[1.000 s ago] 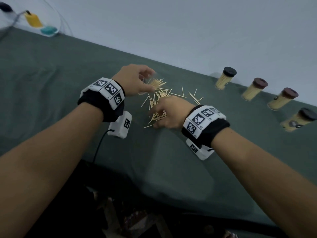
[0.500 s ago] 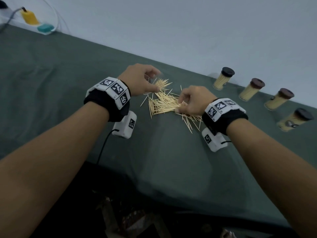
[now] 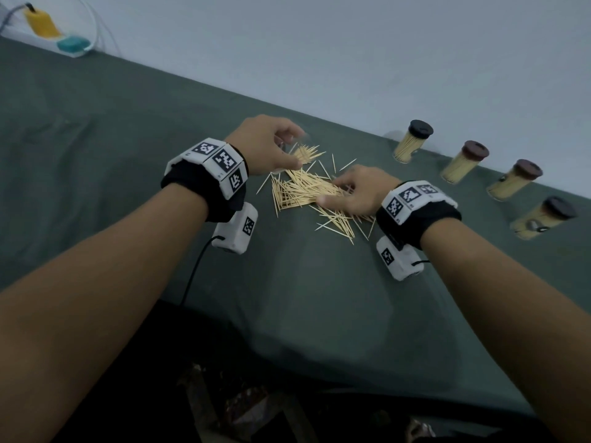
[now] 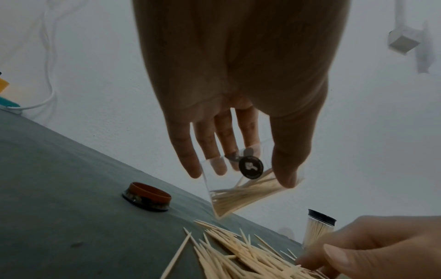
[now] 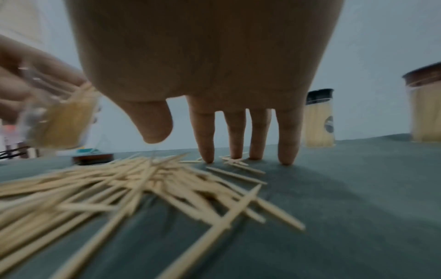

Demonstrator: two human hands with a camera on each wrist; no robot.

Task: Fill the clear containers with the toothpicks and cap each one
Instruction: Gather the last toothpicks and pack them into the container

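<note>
Right hand [image 3: 358,193]: now shifting leftward, grip apart, fingertips raking loose toothpicks [image 3: 307,190] together. Left hand [image 3: 265,145]: grip clamped on part-filled clear container [image 4: 241,188]. Filling continuing; cap [image 4: 146,199] lying on worktop [image 3: 128,155].

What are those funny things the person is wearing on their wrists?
Each bare forearm wears a black wristband topped with white blocks printed with black square codes. A white camera box hangs below each wrist; a thin black cable trails from the left one. No sleeves or gloves.

Toothpick pile [image 3: 307,193] mid-table between hands; four capped containers [image 3: 460,161] right; loose cap [image 4: 146,198] left.
</note>
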